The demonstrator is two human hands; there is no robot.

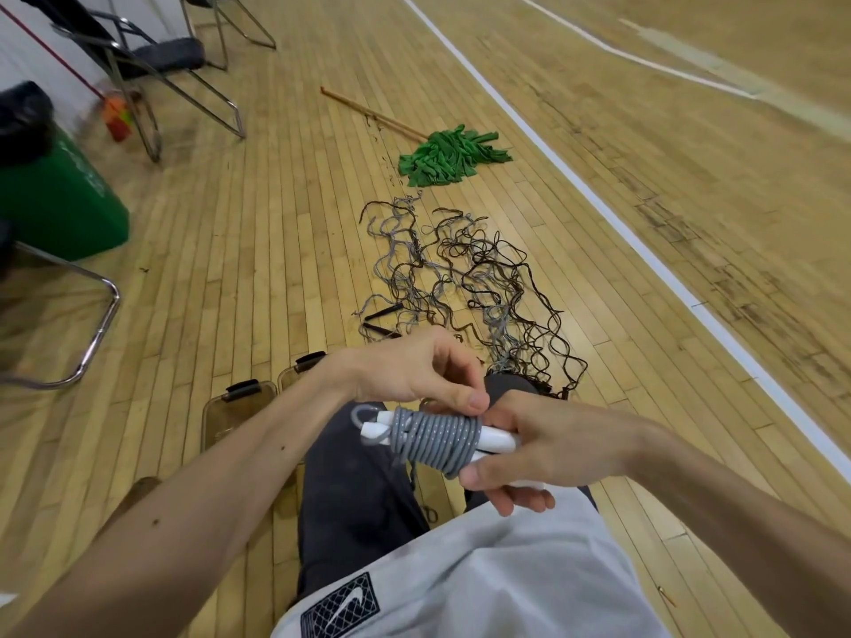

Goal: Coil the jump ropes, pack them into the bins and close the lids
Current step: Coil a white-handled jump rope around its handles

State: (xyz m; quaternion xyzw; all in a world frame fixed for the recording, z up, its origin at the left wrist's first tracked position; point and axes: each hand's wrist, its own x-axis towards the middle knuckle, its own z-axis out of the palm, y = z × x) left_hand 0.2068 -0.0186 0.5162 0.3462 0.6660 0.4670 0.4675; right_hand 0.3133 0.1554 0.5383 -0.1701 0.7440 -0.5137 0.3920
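Right hand (529, 446) gripped the white handles (499, 438). Left hand (414, 366) pinched the grey jump rope (435, 439), wound round them over my lap. Best bet: hold tension, tuck the tail under a wrap. Bins (216, 407) sat near-left on the floor.

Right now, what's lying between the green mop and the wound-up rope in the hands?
A tangle of grey and dark jump ropes lies between the green mop and the wound-up rope, shown in the head view.
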